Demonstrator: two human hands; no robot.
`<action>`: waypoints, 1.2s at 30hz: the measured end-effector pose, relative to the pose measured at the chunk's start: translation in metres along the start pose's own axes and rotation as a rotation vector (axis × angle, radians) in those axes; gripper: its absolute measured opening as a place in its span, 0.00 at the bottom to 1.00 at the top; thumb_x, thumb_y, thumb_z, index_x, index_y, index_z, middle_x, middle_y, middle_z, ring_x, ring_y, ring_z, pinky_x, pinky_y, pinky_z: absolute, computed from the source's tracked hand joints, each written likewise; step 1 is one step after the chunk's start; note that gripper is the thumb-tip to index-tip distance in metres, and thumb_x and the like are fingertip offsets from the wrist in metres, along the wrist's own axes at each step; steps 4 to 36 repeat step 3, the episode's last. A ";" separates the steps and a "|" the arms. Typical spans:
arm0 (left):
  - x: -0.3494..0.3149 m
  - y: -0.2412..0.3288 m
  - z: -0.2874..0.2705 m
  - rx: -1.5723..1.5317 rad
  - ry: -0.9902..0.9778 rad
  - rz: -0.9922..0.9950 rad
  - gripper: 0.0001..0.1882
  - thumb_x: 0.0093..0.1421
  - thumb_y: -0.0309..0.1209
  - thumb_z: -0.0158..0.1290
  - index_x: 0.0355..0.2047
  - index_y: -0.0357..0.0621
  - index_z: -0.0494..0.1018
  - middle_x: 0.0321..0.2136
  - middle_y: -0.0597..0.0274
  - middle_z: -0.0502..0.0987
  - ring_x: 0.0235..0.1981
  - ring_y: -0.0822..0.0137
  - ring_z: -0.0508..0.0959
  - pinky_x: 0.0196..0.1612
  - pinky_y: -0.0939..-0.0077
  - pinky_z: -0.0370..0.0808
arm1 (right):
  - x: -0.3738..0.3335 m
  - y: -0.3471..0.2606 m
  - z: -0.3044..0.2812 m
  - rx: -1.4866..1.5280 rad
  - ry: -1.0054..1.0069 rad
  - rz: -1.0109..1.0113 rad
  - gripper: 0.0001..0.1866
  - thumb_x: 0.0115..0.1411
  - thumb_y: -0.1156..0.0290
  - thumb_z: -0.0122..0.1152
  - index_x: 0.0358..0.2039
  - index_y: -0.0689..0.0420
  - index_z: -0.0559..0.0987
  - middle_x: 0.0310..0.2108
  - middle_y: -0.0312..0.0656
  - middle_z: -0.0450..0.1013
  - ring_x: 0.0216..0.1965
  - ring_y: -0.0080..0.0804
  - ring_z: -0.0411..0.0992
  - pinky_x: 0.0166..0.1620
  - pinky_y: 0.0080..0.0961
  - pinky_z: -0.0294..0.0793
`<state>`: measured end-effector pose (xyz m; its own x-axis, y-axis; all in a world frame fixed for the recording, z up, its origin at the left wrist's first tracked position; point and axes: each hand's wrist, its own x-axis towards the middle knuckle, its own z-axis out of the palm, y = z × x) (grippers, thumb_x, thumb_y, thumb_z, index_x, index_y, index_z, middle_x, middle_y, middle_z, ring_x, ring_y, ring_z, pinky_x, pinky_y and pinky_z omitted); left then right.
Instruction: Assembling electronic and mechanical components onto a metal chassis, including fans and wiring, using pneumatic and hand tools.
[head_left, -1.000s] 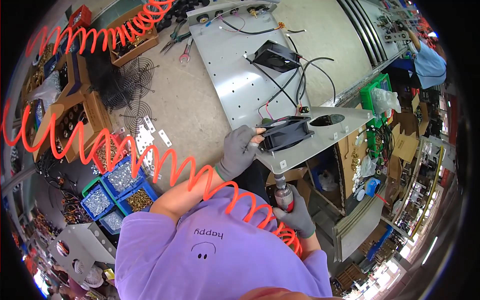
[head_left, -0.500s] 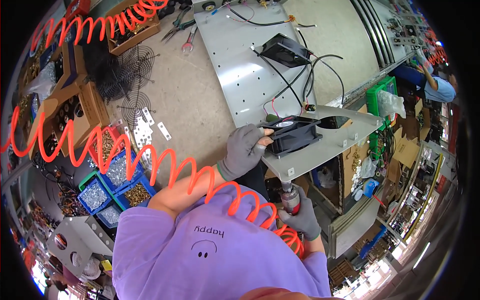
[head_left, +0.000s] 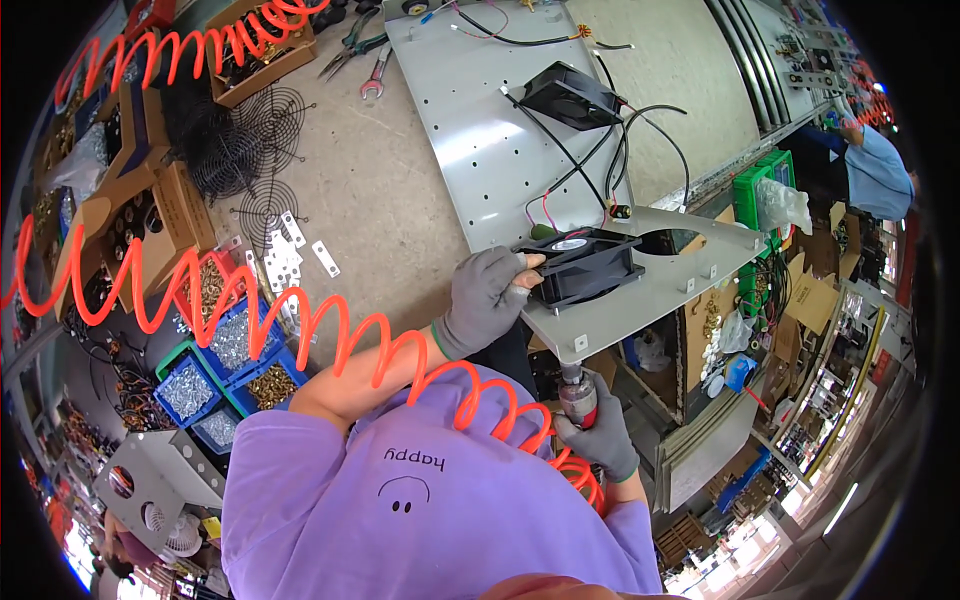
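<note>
In a grey glove with bare fingertips, my left hand (head_left: 487,298) grips the near left corner of a square black cooling fan (head_left: 590,272). That fan rests on the upturned flange (head_left: 625,318) of a grey sheet-metal panel (head_left: 480,170). My right hand (head_left: 604,436), gloved too, is wrapped round a red and silver air screwdriver (head_left: 579,398). The tool points up at the underside of the flange's near corner; its tip is hidden there. A second black fan (head_left: 571,97) with dark cables lies farther back on the panel.
An orange coiled air hose (head_left: 345,345) stretches across my left arm. Left on the bench are wire fan guards (head_left: 245,140), small white plates (head_left: 285,262), a wrench (head_left: 375,78) and pliers (head_left: 352,45). Blue bins (head_left: 232,340) hold screws. At far right is another person (head_left: 878,172).
Both hands keep their grips, and the fan and air screwdriver stay in nearly the same place. The person at far right has shifted slightly.
</note>
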<state>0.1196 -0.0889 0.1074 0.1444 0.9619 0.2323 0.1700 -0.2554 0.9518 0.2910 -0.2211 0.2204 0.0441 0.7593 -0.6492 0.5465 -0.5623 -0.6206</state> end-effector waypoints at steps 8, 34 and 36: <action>-0.002 -0.003 0.002 0.017 -0.004 0.003 0.15 0.57 0.39 0.49 0.35 0.41 0.76 0.18 0.58 0.70 0.21 0.58 0.72 0.25 0.70 0.67 | -0.002 -0.011 -0.004 0.004 -0.002 0.061 0.32 0.42 0.66 0.62 0.50 0.58 0.65 0.27 0.45 0.74 0.29 0.39 0.75 0.38 0.30 0.72; -0.002 -0.003 0.002 0.017 -0.004 0.003 0.15 0.57 0.39 0.49 0.35 0.41 0.76 0.18 0.58 0.70 0.21 0.58 0.72 0.25 0.70 0.67 | -0.002 -0.011 -0.004 0.004 -0.002 0.061 0.32 0.42 0.66 0.62 0.50 0.58 0.65 0.27 0.45 0.74 0.29 0.39 0.75 0.38 0.30 0.72; -0.002 -0.003 0.002 0.017 -0.004 0.003 0.15 0.57 0.39 0.49 0.35 0.41 0.76 0.18 0.58 0.70 0.21 0.58 0.72 0.25 0.70 0.67 | -0.002 -0.011 -0.004 0.004 -0.002 0.061 0.32 0.42 0.66 0.62 0.50 0.58 0.65 0.27 0.45 0.74 0.29 0.39 0.75 0.38 0.30 0.72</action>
